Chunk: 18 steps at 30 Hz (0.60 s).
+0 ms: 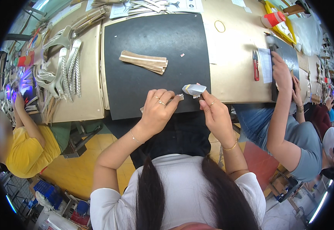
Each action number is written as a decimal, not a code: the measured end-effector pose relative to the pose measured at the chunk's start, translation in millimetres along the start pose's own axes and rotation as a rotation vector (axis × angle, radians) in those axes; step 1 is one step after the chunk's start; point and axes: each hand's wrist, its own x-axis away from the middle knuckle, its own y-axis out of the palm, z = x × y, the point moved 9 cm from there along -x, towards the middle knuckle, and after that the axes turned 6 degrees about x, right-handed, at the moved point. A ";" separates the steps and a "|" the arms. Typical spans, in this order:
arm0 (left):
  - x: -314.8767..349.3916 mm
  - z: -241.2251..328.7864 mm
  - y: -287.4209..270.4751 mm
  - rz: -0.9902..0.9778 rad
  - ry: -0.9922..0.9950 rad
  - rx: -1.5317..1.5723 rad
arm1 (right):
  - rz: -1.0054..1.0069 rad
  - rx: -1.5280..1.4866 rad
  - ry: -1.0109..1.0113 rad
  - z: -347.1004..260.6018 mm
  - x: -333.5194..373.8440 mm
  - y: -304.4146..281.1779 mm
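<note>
My left hand (157, 109) is closed over the near part of a black mat (155, 34), pinching a narrow pale-brown strip (180, 97). Most of that strip hides under the fingers. To its right, my right hand (217, 117) grips a shiny silver-grey piece with a yellow band (194, 89) between thumb and forefinger; its exact kind is unclear. A small pale bit shows beneath it. Farther up the mat lies a fanned stack of brown strips (144, 62), the top one with a pale stripe along it. A tiny white-and-red scrap (182, 55) rests beside them.
At left lie braided white straps (73, 69) and pale strap pieces (59, 38). Red-handled thread snips (256, 65), a rubber band (220, 26), a red thread cone (273, 19) and a yellow tray (280, 23) are at right. Co-workers sit on both sides; one's hand (282, 71) works nearby.
</note>
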 end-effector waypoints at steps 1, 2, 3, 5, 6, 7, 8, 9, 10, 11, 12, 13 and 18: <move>-0.5 1.1 0.4 -0.016 0.024 -0.011 | 0.010 0.022 -0.021 -2.8 0.8 0.0; -1.1 2.4 0.9 -0.032 0.048 -0.032 | 0.013 0.045 -0.036 -5.2 1.5 0.7; -1.7 3.7 0.9 -0.042 0.071 -0.048 | 0.026 0.071 -0.059 -8.4 2.3 0.1; -2.5 7.1 1.9 -0.075 0.108 -0.089 | 0.037 0.126 -0.089 -13.7 3.4 0.0; -2.8 8.6 2.8 -0.097 0.124 -0.114 | 0.040 0.141 -0.101 -16.0 3.9 -0.4; -3.0 10.0 3.6 -0.116 0.139 -0.138 | 0.045 0.156 -0.113 -18.3 4.3 -0.6; -3.4 11.2 4.1 -0.130 0.151 -0.152 | 0.049 0.171 -0.125 -20.6 4.7 -1.1; -3.7 12.1 4.3 -0.140 0.161 -0.164 | 0.045 0.187 -0.126 -21.7 4.9 -0.9; -4.1 12.8 4.4 -0.148 0.169 -0.175 | 0.042 0.204 -0.128 -22.7 5.2 -0.7; -4.3 13.4 4.9 -0.158 0.176 -0.180 | 0.040 0.221 -0.129 -23.4 5.4 -0.4; -4.6 13.8 5.4 -0.165 0.181 -0.183 | 0.035 0.230 -0.134 -24.1 5.5 0.2; -4.7 14.1 5.8 -0.173 0.186 -0.187 | 0.031 0.239 -0.138 -24.7 5.6 0.9; -4.8 14.6 6.2 -0.182 0.191 -0.200 | 0.009 0.283 -0.145 -23.3 4.8 6.7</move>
